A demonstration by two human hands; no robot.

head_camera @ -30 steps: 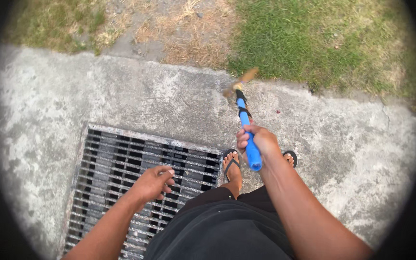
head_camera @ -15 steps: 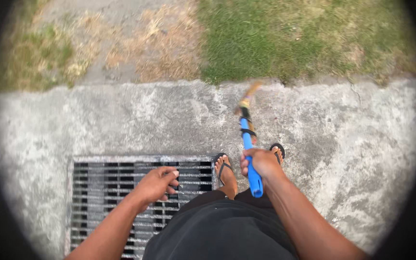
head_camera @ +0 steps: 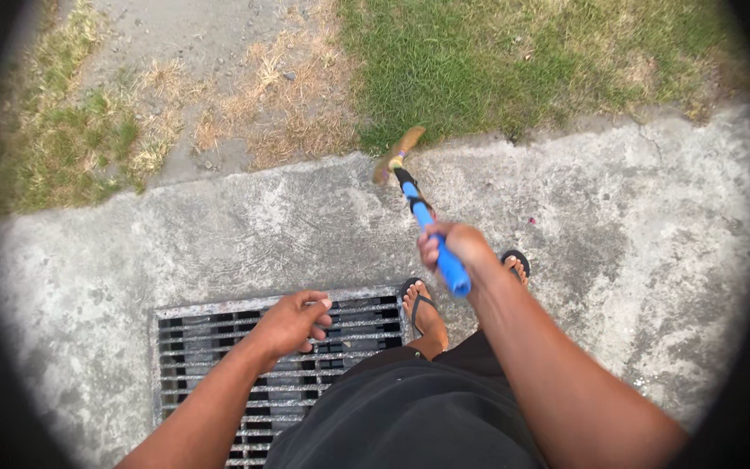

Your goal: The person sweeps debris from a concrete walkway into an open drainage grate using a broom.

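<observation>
right hand (head_camera: pixel 457 247) fingers clamped on blue handle of broom (head_camera: pixel 431 234) | bristles at concrete slab (head_camera: pixel 219 234) far edge by grass (head_camera: pixel 496 61) | left hand (head_camera: pixel 292 321) loosely curled, holding nothing, over drain grate (head_camera: pixel 201 343)

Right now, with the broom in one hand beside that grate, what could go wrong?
The right hand alone grips the blue broom handle; a one-handed swing could slip or twist. The feet wear open flip-flops, and one stands right at the edge of the metal drain grate, so a sandal might catch on the bars. The left hand hangs free over the grate with nothing to steady it.
</observation>
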